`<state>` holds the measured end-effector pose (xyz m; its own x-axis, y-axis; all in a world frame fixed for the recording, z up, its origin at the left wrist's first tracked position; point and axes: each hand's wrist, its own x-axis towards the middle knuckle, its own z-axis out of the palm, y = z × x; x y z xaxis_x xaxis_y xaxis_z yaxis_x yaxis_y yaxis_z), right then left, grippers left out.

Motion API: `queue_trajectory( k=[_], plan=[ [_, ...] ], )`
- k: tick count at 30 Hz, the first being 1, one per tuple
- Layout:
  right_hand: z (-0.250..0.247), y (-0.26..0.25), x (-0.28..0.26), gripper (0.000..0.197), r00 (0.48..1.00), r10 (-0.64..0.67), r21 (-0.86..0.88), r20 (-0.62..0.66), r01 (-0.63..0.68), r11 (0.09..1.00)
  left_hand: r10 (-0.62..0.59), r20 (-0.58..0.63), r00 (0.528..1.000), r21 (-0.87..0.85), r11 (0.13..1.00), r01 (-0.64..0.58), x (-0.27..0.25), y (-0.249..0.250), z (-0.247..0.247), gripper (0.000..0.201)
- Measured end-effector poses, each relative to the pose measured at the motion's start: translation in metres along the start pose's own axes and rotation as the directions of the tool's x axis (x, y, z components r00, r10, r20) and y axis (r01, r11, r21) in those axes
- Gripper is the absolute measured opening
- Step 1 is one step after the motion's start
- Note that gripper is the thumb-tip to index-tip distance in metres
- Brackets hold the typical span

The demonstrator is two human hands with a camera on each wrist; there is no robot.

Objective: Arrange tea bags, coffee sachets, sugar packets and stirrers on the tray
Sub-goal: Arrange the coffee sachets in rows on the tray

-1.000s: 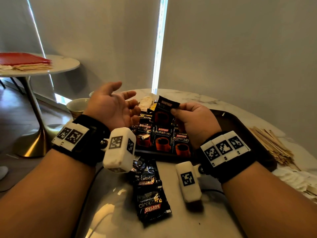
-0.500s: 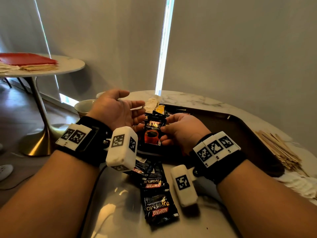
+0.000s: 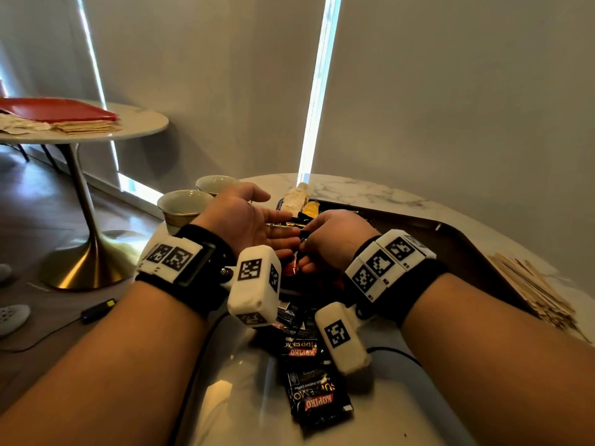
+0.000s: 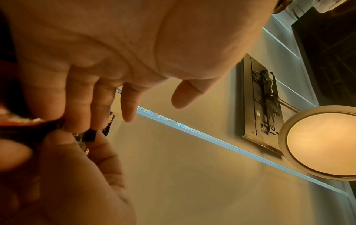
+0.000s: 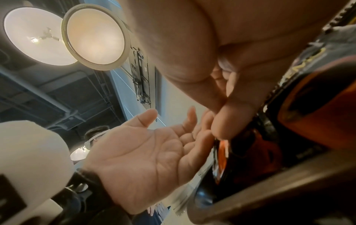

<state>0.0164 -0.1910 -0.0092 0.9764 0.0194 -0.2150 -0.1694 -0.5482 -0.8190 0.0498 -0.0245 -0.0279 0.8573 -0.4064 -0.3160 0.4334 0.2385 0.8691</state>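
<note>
Right hand (image 3: 335, 239) pinches a coffee sachet (image 3: 291, 268) — left hand (image 3: 248, 220) palm-up beside it.

"KOPIKO" in white on a red band, with "SUPREMO" beside it, reads upside down on the nearest black coffee sachet (image 3: 317, 399); the sachet behind it (image 3: 297, 347) repeats "KOPIKO".

I see two cups (image 3: 185, 206) at the desk's (image 3: 360, 191) left edge, and a second round desk (image 3: 141, 122) behind carrying a red tray (image 3: 64, 109).

Black-and-red coffee sachets (image 3: 317, 397), dark brown tray (image 3: 467, 249), white marble table (image 3: 370, 191).
</note>
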Motion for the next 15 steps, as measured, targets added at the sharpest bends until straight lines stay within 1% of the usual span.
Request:
queue_trajectory(
  k=[2, 4, 6, 8, 10, 13, 15],
  plan=[
    [0.002, 0.005, -0.001, 0.009, 0.997, -0.063, -0.019, -0.049, 0.062, 0.998, -0.013, -0.001, 1.000, 0.017, 1.000, 0.013, 0.001, 0.000, 0.000, 0.061],
    [0.001, 0.007, -0.002, 0.012, 0.995, -0.079, -0.026, -0.062, 0.078, 0.997, -0.025, -0.002, 1.000, 0.022, 0.999, 0.025, 0.002, -0.001, 0.001, 0.056],
    [-0.002, 0.007, -0.004, 0.016, 0.997, -0.054, -0.017, -0.055, 0.053, 0.998, -0.033, -0.006, 0.999, 0.026, 0.999, 0.033, 0.001, 0.000, 0.003, 0.050],
    [-0.007, 0.006, -0.009, 0.019, 0.999, -0.004, 0.029, -0.052, 0.006, 1.000, -0.032, -0.011, 0.999, 0.036, 0.999, 0.033, 0.000, 0.000, 0.005, 0.049],
    [-0.012, 0.007, -0.015, 0.021, 0.998, -0.003, 0.051, -0.059, 0.006, 0.999, -0.032, -0.001, 0.999, 0.037, 0.999, 0.032, 0.000, -0.001, 0.005, 0.049],
    [-0.018, 0.009, -0.027, 0.017, 0.999, -0.029, 0.029, -0.019, 0.030, 0.999, -0.038, 0.013, 0.999, 0.005, 0.999, 0.038, -0.002, 0.000, 0.005, 0.048],
    [-0.021, 0.009, -0.037, 0.015, 0.997, -0.068, -0.071, 0.043, 0.071, 0.995, -0.033, 0.015, 0.999, -0.024, 0.999, 0.033, -0.003, -0.001, 0.005, 0.046]
  ],
)
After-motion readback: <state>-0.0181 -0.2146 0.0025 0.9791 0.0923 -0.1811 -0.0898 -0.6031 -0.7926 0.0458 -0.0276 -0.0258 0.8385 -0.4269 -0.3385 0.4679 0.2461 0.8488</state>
